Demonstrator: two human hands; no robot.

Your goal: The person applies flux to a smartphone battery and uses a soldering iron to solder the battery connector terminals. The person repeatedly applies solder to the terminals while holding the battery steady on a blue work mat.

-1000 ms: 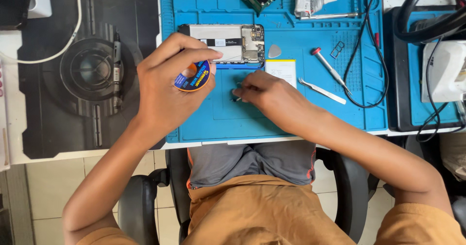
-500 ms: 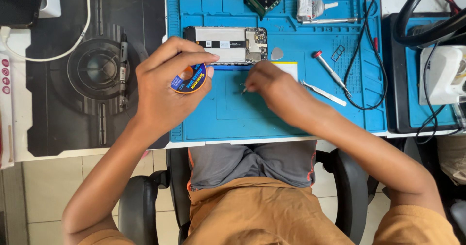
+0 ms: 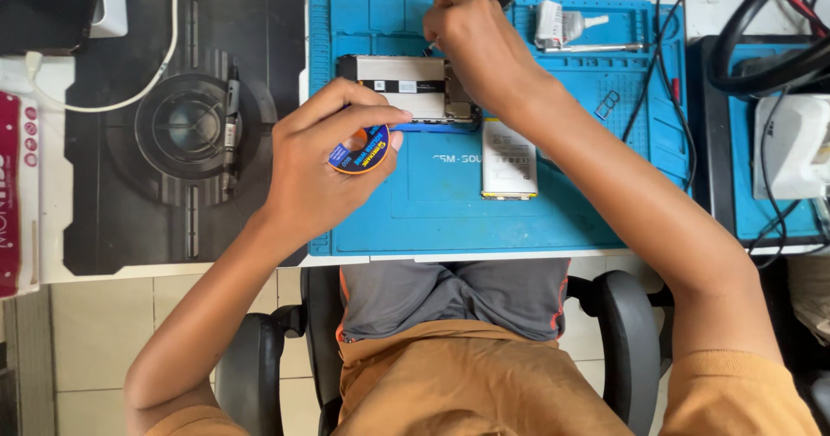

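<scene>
The left hand [image 3: 316,181] pinches a small blue spool [image 3: 359,149], its grip closed round it, just below the opened phone [image 3: 406,88] on the blue mat [image 3: 588,220]. The right hand [image 3: 471,38], above the phone, closes on something hidden; fetching a tool seems underway, and bringing it to the phone calls for care.

We see blue-and-orange spool [image 3: 359,149], bright blue mat [image 3: 553,220], black mat [image 3: 112,194] with concentric rings, silver opened phone [image 3: 406,86], white counter [image 3: 52,142].

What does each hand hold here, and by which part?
The left hand pinches a small round spool by its rim. The right hand seems to grip something thin; it cannot be told.
</scene>
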